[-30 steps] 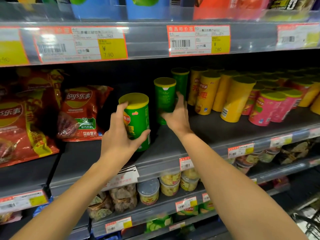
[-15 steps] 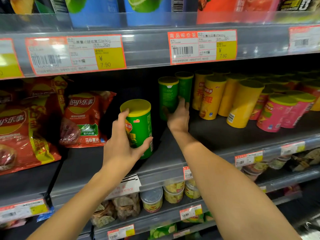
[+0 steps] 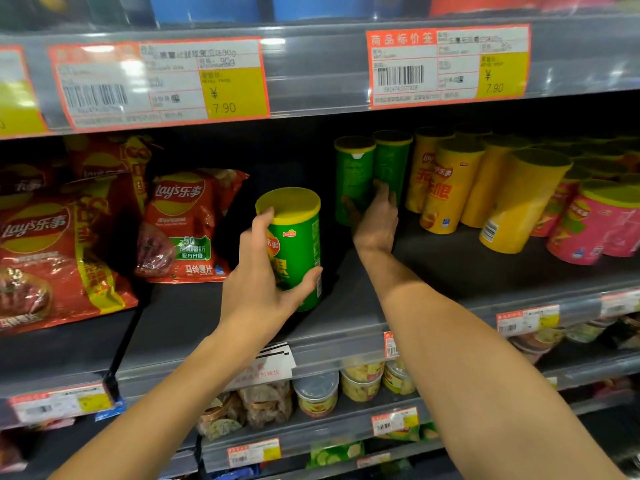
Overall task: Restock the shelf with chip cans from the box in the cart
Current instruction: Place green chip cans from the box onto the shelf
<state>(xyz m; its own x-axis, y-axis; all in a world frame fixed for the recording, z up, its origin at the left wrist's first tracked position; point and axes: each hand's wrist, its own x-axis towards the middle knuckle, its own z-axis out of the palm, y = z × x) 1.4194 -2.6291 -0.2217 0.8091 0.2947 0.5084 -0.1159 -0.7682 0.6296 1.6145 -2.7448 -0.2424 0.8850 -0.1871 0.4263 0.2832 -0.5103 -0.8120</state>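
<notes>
Shelf [image 3: 433, 268] holds cans | left hand [image 3: 263, 278] clamps green can [image 3: 298, 251] | right hand [image 3: 375, 216] fingers straight against rear green can [image 3: 353, 181]

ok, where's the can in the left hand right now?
Head view, centre: the green can, gripped by the left hand, sits at the shelf's front, right of the red chip bags.

The chip can [image 3: 297, 247] in the left hand [image 3: 258, 278] was bright green with a yellow lid and a small red-and-yellow logo, and the two cans [image 3: 372, 174] at the right hand [image 3: 375, 216] were a darker green. Toward the shelf's right end stood yellow cans [image 3: 485, 188] with red lettering, then pink cans [image 3: 595, 223] with yellow-green lids. At its left end lay red chip bags [image 3: 187, 223] with yellow-and-red logos, and the price tags [image 3: 162, 81] above were white, bordered orange-red, with yellow price boxes.
</notes>
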